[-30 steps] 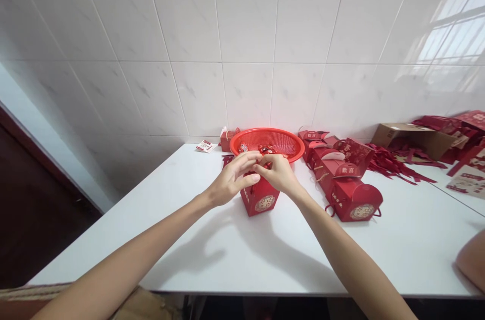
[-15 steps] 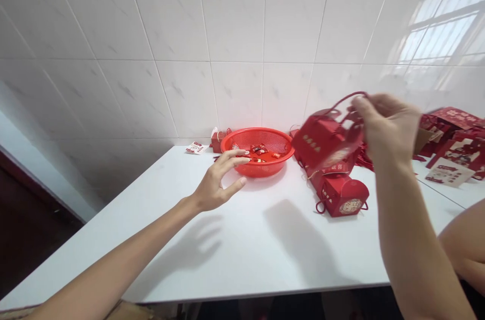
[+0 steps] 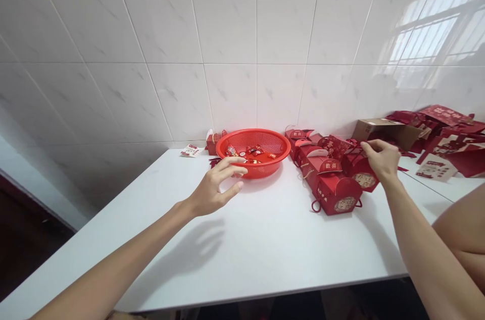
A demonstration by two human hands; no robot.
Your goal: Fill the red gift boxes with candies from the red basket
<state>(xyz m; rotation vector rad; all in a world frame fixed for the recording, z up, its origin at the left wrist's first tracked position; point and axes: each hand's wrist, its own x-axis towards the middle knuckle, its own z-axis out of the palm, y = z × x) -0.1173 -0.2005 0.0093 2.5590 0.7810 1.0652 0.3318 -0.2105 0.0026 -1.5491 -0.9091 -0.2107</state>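
Observation:
My left hand [image 3: 215,186] hovers over the white table with its fingers apart and holds nothing, just in front of a red perforated basket [image 3: 261,171]. Small wrapped candies [image 3: 254,151] lie inside the basket. At the right, my right hand [image 3: 381,158] pinches the top of a red gift box [image 3: 359,168] with a round gold patch. That box is beside a row of similar red boxes; the front one [image 3: 339,196] has cord loops on its sides. Whether the held box touches the table is hard to tell.
A small red box [image 3: 215,144] and a printed card [image 3: 191,151] are left of the basket. A cardboard box [image 3: 386,133], red packaging [image 3: 447,146] and another card [image 3: 436,168] lie at the right. A person's bare limb [image 3: 464,234] shows at the right edge.
My right hand has carried the red box right and down, from above the row to beside it. My left hand has hardly moved. The view has shifted slightly right.

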